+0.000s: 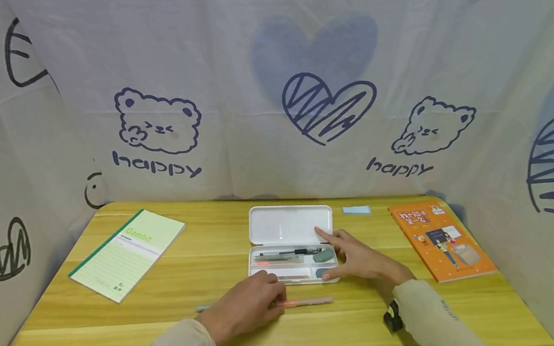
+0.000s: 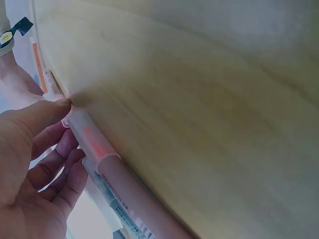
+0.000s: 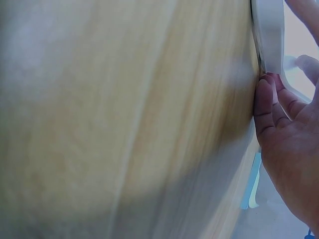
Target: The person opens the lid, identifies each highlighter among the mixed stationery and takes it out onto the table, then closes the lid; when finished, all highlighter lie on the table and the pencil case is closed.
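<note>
A white pencil case (image 1: 289, 224) stands with its lid up. In it are a black pen (image 1: 307, 251), a grey-green oval item (image 1: 323, 256) and a blue-grey item partly covered by the right thumb. My right hand (image 1: 360, 257) holds the case's right end, thumb at the front and index finger against the lid; its other fingers are curled at the case's side (image 3: 269, 40). In front, my left hand (image 1: 249, 304) pinches the end of a pink pen with a translucent cap (image 2: 92, 137). Beside that lies a teal pen (image 2: 119, 209), partly hidden under the hand in the head view.
A green notebook (image 1: 127, 257) lies on the left of the wooden table (image 1: 138, 342). An orange book (image 1: 441, 240) lies on the right, and a small light-blue slip (image 1: 356, 210) is behind the right hand. Printed cloth (image 1: 231, 116) hangs around the table.
</note>
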Demonstrator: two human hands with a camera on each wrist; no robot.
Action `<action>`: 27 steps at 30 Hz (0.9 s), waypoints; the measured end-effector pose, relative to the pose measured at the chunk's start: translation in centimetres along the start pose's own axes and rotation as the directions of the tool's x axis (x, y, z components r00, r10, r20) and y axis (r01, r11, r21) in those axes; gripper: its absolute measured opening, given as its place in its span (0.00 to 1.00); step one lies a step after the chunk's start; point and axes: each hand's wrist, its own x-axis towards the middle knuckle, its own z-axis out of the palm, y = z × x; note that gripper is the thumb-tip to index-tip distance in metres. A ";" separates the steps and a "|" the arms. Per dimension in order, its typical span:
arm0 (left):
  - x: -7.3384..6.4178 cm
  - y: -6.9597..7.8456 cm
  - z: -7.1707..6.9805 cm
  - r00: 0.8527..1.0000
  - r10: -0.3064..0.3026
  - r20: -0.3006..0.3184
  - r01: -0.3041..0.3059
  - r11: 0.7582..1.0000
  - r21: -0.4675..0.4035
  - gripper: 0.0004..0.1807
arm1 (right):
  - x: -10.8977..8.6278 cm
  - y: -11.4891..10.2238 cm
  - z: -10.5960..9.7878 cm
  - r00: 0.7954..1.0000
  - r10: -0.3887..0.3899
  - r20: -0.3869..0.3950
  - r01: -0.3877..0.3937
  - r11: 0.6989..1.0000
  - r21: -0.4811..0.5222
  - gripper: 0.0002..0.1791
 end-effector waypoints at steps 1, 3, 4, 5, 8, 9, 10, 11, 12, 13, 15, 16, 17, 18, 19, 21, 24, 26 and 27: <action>0.0 0.0 0.0 1.000 0.002 0.000 -0.002 1.000 -0.002 0.04 | 0.0 0.0 0.0 1.000 -0.002 -0.001 0.002 1.000 0.001 0.64; 0.1 -0.1 0.0 1.000 0.001 0.000 -0.001 1.000 -0.002 0.05 | 0.0 0.0 0.0 1.000 -0.008 0.000 0.008 1.000 0.001 0.64; 0.1 -0.1 -0.1 1.000 -0.004 0.000 0.004 1.000 -0.006 0.05 | 0.0 0.0 0.0 1.000 -0.010 0.001 0.010 1.000 0.000 0.64; 0.1 -0.1 -0.2 1.000 -0.009 0.000 0.009 1.000 -0.010 0.05 | 0.0 0.0 0.0 1.000 -0.004 0.001 0.004 1.000 0.002 0.64; 0.2 -0.4 -0.8 1.000 -0.026 -0.013 0.026 0.999 -0.024 0.06 | 0.0 0.1 0.0 1.000 0.001 0.001 -0.001 1.000 0.005 0.65; 0.3 -0.7 -1.1 0.999 -0.028 -0.024 0.027 0.999 -0.024 0.06 | 0.0 0.0 0.0 1.000 0.005 -0.001 -0.005 1.000 0.007 0.65; 0.4 -1.0 -1.4 0.999 -0.027 -0.036 0.026 0.999 -0.020 0.06 | 0.0 0.1 0.1 1.000 0.009 -0.002 -0.009 1.000 0.008 0.65; 0.4 -1.4 -1.7 0.998 -0.024 -0.050 0.024 1.000 -0.011 0.06 | 0.0 0.1 0.1 1.000 0.012 -0.003 -0.012 1.000 0.011 0.65; 0.5 -1.8 -1.9 0.998 -0.024 -0.063 0.024 1.000 0.001 0.05 | 0.1 0.1 0.1 1.000 0.010 -0.004 -0.010 1.000 0.011 0.65; 0.6 -2.2 -2.1 0.997 -0.029 -0.072 0.030 0.999 0.014 0.05 | 0.1 0.1 0.1 1.000 0.011 -0.002 -0.011 1.000 0.011 0.65; 0.6 -2.9 -2.4 0.997 -0.038 -0.072 0.040 0.999 0.031 0.03 | 0.1 0.1 0.1 1.000 0.011 0.000 -0.011 1.000 0.011 0.65; 0.5 -3.2 -2.6 0.997 -0.049 -0.060 0.051 0.998 0.035 0.03 | 0.1 0.1 0.1 1.000 0.009 0.002 -0.009 1.000 0.009 0.65; 0.4 -3.5 -2.6 0.997 -0.061 -0.045 0.062 0.997 0.036 0.04 | 0.1 0.2 0.1 1.000 0.007 0.004 -0.007 1.000 0.008 0.65; 0.3 -3.7 -2.7 0.997 -0.069 -0.030 0.070 0.997 0.035 0.04 | 0.1 0.2 0.2 1.000 0.006 0.005 -0.006 1.000 0.008 0.65; 0.3 -3.8 -2.7 0.997 -0.075 -0.014 0.075 0.997 0.033 0.04 | 0.1 0.2 0.2 1.000 0.006 0.006 -0.006 1.000 0.011 0.65; 0.2 -3.9 -2.6 0.997 -0.078 0.008 0.077 0.996 0.032 0.03 | 0.1 0.2 0.2 1.000 0.007 0.004 -0.007 1.000 0.013 0.65; 0.1 -4.0 -2.3 0.997 -0.077 0.015 0.076 0.996 0.040 0.03 | 0.1 0.2 0.2 1.000 0.011 0.002 -0.011 1.000 0.010 0.65; 0.2 -4.0 -2.1 0.997 -0.073 0.009 0.072 0.996 0.043 0.03 | 0.1 0.3 0.2 1.000 0.014 0.002 -0.014 1.000 0.006 0.64; 0.2 -4.0 -2.1 0.997 -0.073 0.006 0.073 0.996 0.044 0.03 | 0.1 0.3 0.2 1.000 0.015 0.001 -0.015 1.000 0.005 0.64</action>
